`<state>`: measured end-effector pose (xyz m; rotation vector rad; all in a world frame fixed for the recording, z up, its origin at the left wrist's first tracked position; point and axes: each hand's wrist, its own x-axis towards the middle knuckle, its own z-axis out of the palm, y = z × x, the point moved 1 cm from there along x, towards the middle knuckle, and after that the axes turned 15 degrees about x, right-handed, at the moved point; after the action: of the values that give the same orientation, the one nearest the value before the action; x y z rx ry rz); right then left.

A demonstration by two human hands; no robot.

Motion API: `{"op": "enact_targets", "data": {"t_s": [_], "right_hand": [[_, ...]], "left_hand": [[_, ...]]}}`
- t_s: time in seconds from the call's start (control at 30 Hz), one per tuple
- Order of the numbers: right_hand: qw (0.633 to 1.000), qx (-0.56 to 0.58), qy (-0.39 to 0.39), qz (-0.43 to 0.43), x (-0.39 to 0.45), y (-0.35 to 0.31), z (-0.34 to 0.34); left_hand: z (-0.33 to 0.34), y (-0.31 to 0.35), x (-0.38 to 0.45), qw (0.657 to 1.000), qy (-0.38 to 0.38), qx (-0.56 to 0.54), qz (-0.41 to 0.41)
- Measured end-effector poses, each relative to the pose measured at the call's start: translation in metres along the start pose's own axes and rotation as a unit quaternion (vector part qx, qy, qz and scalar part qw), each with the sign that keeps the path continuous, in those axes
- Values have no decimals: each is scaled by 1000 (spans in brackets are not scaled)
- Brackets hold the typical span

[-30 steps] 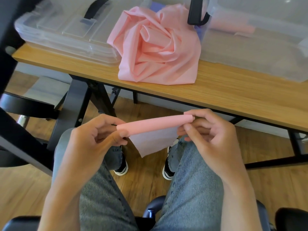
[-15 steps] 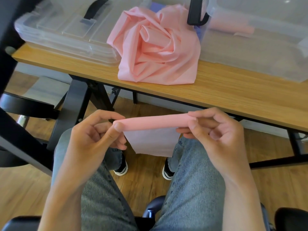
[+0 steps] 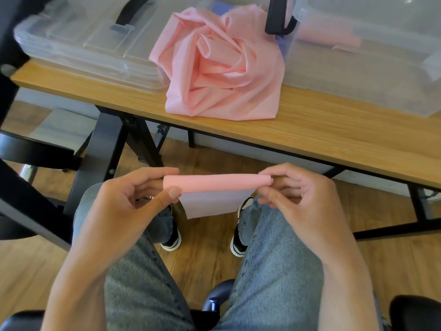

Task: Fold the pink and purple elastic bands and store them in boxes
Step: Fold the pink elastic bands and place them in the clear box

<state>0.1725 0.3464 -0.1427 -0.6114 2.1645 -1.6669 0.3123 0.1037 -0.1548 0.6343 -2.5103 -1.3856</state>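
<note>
A pink elastic band [image 3: 216, 183] is rolled into a tight horizontal tube above my knees, with a short loose flap hanging below it. My left hand [image 3: 133, 204] pinches the roll's left end between thumb and fingers. My right hand [image 3: 300, 201] pinches its right end. A crumpled heap of pink bands [image 3: 222, 65] lies on the wooden table [image 3: 346, 137], with a bit of purple band [image 3: 220, 7] showing behind it. A clear box [image 3: 372, 68] at the right holds a rolled pink band [image 3: 327, 37].
A clear box lid with a black handle [image 3: 90, 44] lies at the table's left. Black table legs [image 3: 100, 161] stand on the wooden floor. A black chair frame [image 3: 23, 187] sits at my left, and my knees fill the lower view.
The hanging flap has grown shorter as the roll took up more band. Both hands have shifted slightly up and turned around the roll's ends.
</note>
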Motion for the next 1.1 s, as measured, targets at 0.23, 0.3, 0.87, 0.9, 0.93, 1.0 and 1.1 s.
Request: {"op": "enact_targets", "data": {"t_s": [0.23, 0.3, 0.87, 0.9, 0.93, 1.0, 1.1], "right_hand": [[993, 113, -14, -9, 1, -1, 3], [988, 154, -24, -4, -1, -5, 2], [994, 109, 4, 4, 1, 0, -1], [996, 92, 7, -3, 1, -1, -1], [997, 81, 10, -10, 1, 0, 0], [996, 88, 18, -21, 1, 1, 1], [995, 97, 16, -26, 1, 1, 4]], "left_hand": [[2, 0, 1, 1000, -4, 14, 23], [3, -1, 1, 1000, -15, -22, 6], [5, 1, 0, 999, -8, -47, -7], [5, 0, 0, 999, -12, -40, -11], [4, 0, 0, 999, -14, -31, -13], [4, 1, 0, 1000, -13, -13, -10], [5, 2, 0, 1000, -4, 6, 3]]}}
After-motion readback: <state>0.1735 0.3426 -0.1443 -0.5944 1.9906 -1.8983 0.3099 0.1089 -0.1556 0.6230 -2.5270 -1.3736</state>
